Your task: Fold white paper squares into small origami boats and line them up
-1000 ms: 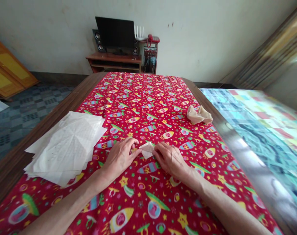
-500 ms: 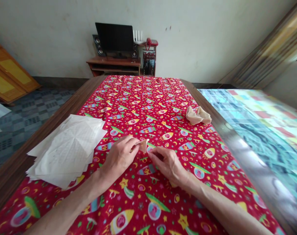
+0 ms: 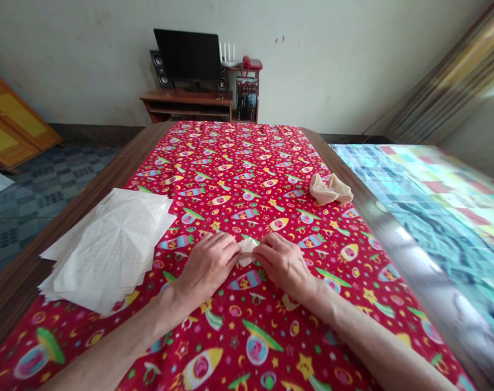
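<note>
Between my two hands, over the middle of the red patterned cloth (image 3: 255,326), is a small folded piece of white paper (image 3: 247,252). My left hand (image 3: 212,258) pinches its left side, and my right hand (image 3: 282,260) pinches its right side; the fingers cover much of it. To the left lies a stack of creased white paper sheets (image 3: 108,244), the top one marked with fold lines that meet at a centre. Farther off on the right rests a folded paper shape (image 3: 330,189) with raised, boat-like points.
The cloth covers a brown wooden table (image 3: 116,168). A bed with a checkered sheet (image 3: 426,206) adjoins its right side. Past the far edge stand a desk (image 3: 185,100) with a monitor (image 3: 187,60) and a red telephone (image 3: 251,64). A wooden cabinet (image 3: 16,119) is at left.
My right hand has come up to the folded paper and now grips its right side. The paper has turned and shows a wider white face between both hands.
</note>
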`<state>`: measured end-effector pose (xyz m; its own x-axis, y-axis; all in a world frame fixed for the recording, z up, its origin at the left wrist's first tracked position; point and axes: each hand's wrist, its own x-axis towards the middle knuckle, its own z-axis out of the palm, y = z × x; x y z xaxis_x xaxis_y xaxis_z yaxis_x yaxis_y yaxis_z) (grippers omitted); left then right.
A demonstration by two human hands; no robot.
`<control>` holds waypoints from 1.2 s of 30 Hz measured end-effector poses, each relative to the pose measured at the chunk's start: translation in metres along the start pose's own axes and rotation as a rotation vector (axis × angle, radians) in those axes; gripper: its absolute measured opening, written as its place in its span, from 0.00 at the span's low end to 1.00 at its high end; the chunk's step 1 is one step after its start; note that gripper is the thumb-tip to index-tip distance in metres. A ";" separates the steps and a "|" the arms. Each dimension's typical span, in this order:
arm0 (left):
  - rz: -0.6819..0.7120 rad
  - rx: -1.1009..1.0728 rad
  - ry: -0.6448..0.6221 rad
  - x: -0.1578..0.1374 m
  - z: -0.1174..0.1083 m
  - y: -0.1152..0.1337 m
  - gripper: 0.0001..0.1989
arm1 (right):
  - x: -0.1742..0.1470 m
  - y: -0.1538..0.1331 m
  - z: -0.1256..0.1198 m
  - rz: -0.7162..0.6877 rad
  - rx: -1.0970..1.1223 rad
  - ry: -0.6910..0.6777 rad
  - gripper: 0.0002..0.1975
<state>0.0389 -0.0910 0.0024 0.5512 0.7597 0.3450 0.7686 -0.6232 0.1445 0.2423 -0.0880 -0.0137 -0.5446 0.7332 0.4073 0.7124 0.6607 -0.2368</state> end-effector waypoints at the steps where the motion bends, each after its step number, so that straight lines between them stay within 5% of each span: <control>1: -0.001 -0.026 0.002 -0.003 0.002 -0.002 0.06 | -0.001 0.001 0.001 0.010 0.008 -0.025 0.11; 15: -0.098 -0.354 -0.044 -0.003 0.022 -0.022 0.05 | 0.002 -0.007 -0.004 0.158 0.029 -0.126 0.10; 24: -0.130 -0.042 -0.070 0.006 0.020 -0.013 0.10 | 0.008 -0.012 -0.002 0.209 -0.017 -0.095 0.12; 36: -0.200 -0.127 -0.059 0.007 0.017 -0.014 0.11 | 0.010 -0.008 -0.003 0.237 -0.065 -0.159 0.14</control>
<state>0.0375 -0.0735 -0.0125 0.4131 0.8775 0.2436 0.8195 -0.4749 0.3207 0.2328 -0.0861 -0.0050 -0.4186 0.8852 0.2031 0.8519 0.4602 -0.2499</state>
